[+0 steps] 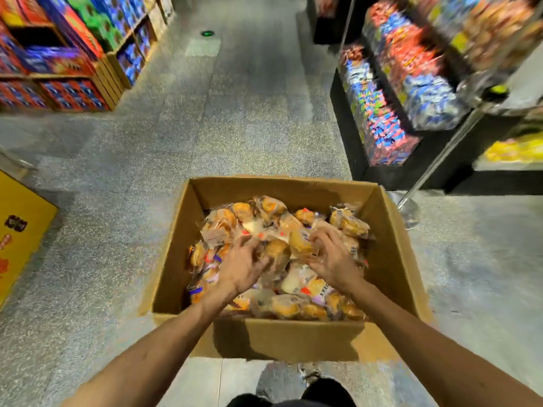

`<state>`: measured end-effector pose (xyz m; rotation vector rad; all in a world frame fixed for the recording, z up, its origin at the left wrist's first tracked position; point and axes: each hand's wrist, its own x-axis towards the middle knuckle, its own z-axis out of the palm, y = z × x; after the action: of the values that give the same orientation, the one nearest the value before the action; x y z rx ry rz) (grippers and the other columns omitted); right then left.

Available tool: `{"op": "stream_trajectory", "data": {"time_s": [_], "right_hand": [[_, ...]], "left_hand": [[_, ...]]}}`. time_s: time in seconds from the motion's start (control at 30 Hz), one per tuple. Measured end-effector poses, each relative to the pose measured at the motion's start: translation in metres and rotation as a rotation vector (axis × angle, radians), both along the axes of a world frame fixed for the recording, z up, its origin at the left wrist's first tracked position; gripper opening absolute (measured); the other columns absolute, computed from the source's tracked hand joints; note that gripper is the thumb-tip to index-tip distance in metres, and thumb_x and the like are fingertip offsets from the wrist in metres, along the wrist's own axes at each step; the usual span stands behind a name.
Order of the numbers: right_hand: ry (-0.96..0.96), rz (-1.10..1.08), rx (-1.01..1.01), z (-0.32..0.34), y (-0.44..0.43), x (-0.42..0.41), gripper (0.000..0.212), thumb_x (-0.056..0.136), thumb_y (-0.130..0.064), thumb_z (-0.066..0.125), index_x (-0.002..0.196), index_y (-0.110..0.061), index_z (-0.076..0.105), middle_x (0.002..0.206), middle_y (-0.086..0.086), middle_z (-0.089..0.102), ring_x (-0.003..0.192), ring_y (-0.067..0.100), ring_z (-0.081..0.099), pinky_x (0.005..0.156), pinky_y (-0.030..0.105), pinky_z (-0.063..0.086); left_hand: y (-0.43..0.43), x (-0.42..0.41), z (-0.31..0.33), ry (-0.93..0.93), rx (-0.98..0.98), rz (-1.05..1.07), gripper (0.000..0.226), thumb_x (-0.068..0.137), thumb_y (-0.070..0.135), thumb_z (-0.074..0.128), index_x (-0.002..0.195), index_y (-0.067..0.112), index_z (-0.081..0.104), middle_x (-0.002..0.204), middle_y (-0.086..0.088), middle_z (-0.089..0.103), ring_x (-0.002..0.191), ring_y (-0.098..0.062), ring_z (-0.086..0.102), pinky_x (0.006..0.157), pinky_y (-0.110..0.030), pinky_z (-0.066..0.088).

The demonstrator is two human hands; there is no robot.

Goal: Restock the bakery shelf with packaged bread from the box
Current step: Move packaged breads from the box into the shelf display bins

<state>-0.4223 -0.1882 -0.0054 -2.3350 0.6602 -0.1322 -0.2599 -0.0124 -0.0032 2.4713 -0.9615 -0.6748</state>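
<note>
The open cardboard box sits on the speckled floor right in front of me, its flaps folded outward. It is filled with packaged bread: golden buns in clear wrappers, piled loosely against all four walls.

Both my bare forearms reach over the near wall of the box and into the middle of the pile. My right hand is curled round one bread packet, with the thumb on one side and the fingers on the other. The packet is at the top of the heap, toward the far half of the box. My left hand is just beside it, over the left half of the box, with its fingers bent down into the wrappers. The frame is smeared there, and I cannot tell whether those fingers have actually got hold of a packet.

Beyond the box's far right corner a metal post leans up from its round base. Behind it stands a dark shelf unit packed with bright, blurred packets. Well off past the box's far left are wooden crates of coloured cartons. A yellow carton stands to the box's left.
</note>
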Motion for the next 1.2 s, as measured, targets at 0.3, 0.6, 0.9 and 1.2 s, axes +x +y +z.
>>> {"op": "stream_trajectory", "data": {"time_s": [0.3, 0.6, 0.9, 1.2], "right_hand": [[-0.273, -0.365, 0.184, 0.12, 0.09, -0.09, 0.049, 0.07, -0.049, 0.082, 0.108, -0.034, 0.055, 0.11, -0.014, 0.067, 0.101, 0.006, 0.065, 0.088, 0.031, 0.054], [-0.607, -0.729, 0.627, 0.213, 0.116, -0.214, 0.024, 0.078, -0.014, 0.077, 0.097, -0.003, 0.066, 0.093, 0.012, 0.071, 0.078, 0.022, 0.07, 0.077, 0.046, 0.061], [-0.734, -0.936, 0.732, 0.25, 0.187, -0.413, 0.033, 0.071, -0.026, 0.074, 0.095, -0.014, 0.055, 0.068, -0.002, 0.064, 0.059, 0.009, 0.064, 0.053, 0.023, 0.055], [-0.984, -1.507, 0.29, 0.237, 0.324, -0.634, 0.037, 0.074, -0.015, 0.087, 0.091, -0.005, 0.055, 0.077, 0.012, 0.061, 0.059, 0.016, 0.055, 0.06, 0.035, 0.053]], "left_hand": [[0.019, -0.042, 0.065, 0.609, -0.399, 0.135, 0.051, 0.085, 0.049, 0.071, 0.114, 0.008, 0.059, 0.071, -0.011, 0.062, 0.061, -0.026, 0.061, 0.069, -0.051, 0.058], [-0.011, -0.136, 0.141, 0.503, -0.517, -0.224, 0.073, 0.065, 0.083, 0.065, 0.12, 0.034, 0.063, 0.118, 0.001, 0.068, 0.109, -0.031, 0.065, 0.093, -0.052, 0.054], [-0.004, -0.342, 0.216, 0.626, -0.555, -0.604, 0.027, 0.093, 0.036, 0.066, 0.069, 0.023, 0.063, 0.059, 0.017, 0.059, 0.062, 0.001, 0.053, 0.062, -0.021, 0.043], [0.063, -0.592, 0.205, 0.678, -0.347, -0.935, 0.057, 0.079, 0.069, 0.066, 0.117, 0.027, 0.065, 0.117, 0.003, 0.068, 0.107, -0.009, 0.065, 0.096, -0.039, 0.053]]}}
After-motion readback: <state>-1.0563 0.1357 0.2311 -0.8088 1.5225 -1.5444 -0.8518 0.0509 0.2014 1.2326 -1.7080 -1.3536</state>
